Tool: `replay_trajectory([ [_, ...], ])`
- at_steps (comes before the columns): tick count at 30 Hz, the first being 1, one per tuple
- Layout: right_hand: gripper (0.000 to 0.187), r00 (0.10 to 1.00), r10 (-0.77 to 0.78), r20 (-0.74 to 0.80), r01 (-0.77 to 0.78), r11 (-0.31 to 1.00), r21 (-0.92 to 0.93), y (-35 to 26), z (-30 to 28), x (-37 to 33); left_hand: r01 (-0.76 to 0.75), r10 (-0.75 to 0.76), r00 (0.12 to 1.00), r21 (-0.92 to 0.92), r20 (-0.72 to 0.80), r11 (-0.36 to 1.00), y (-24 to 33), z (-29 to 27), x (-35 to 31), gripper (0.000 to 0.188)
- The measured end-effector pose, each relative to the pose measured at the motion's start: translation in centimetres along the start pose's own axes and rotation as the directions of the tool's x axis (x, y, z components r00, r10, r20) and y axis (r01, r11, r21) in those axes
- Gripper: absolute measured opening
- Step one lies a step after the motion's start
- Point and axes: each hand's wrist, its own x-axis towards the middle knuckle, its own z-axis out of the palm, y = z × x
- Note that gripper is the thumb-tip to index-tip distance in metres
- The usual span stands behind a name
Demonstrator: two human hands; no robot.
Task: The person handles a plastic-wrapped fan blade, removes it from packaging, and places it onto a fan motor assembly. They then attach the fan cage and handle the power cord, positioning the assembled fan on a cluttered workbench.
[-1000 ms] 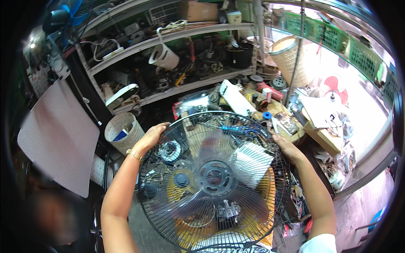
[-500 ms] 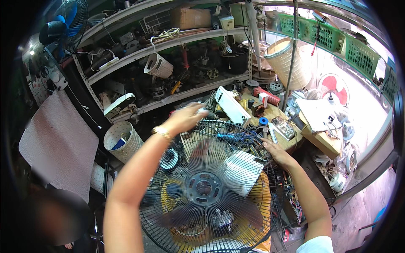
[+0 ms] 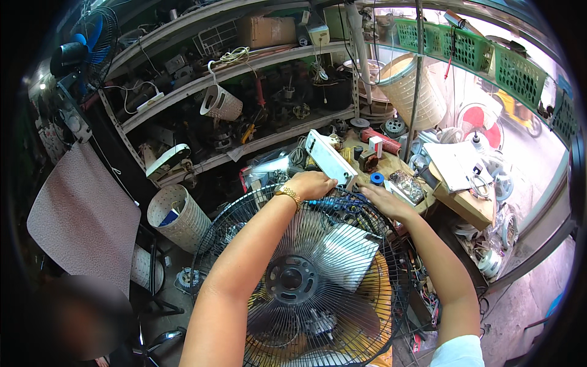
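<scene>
Fan guard: a large round cage of black wire (image 3: 291,279), its ring-shaped hub facing up, lies in front of the person; dark blades (image 3: 351,315) show through the wires.
Left hand: the left hand (image 3: 313,185) reaches across the guard to its far rim, fingers bent downward — the tips are partly hidden, so I cannot tell whether they close on the wire.
Left wrist: a gold-coloured watch (image 3: 288,194) sits around it.
Right hand: the right hand (image 3: 385,202) is at the far right of the same rim, just beside the left one, fingers stretched forward; whether it grips the rim, I cannot tell.
Under the guard: a yellow round piece (image 3: 383,284) and a white sheet-like thing (image 3: 350,254) show through the wires (their full outlines are cut up by the grille).
Beyond the rim: a long white casing (image 3: 330,159) lies aslant just past the left hand; a blue ring (image 3: 377,178) and a red tool (image 3: 382,142) rest on the cluttered wooden bench.
Left side: a pale perforated bin (image 3: 183,223) stands near the guard, and a grey textured panel (image 3: 85,214) leans farther out.
Back: metal shelving (image 3: 257,69) holds dark parts and a cardboard box (image 3: 268,32) — green baskets (image 3: 520,76) hang at the right.
</scene>
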Motion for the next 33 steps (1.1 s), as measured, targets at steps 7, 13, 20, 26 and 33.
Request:
replay_trajectory([
  [7,0.045,0.996,-0.066,0.051,0.065,0.998,0.023,1.1,1.4,5.1,0.024,-0.023,0.999,0.048,-0.023,0.999,-0.3,0.4,0.2,0.051],
  [13,0.036,1.0,-0.015,-0.016,0.017,0.989,0.144,1.1,2.4,5.3,0.035,-0.033,0.998,0.035,-0.055,0.999,-0.8,0.8,0.1,0.049],
  [20,0.037,0.995,-0.101,0.011,0.101,0.994,-0.051,1.2,1.3,4.7,0.011,-0.007,0.997,0.049,-0.08,0.999,-0.7,1.4,0.5,0.047],
  [26,0.052,0.998,-0.046,0.053,0.04,0.993,0.111,1.5,2.4,3.6,-0.139,0.146,0.987,0.093,-0.071,0.986,-2.2,2.2,1.5,0.044],
  [33,0.062,0.943,0.214,-0.253,-0.019,0.797,0.603,1.6,-1.4,-9.1,-0.082,0.081,0.996,-0.037,-0.02,0.996,-1.6,1.6,0.4,0.046],
])
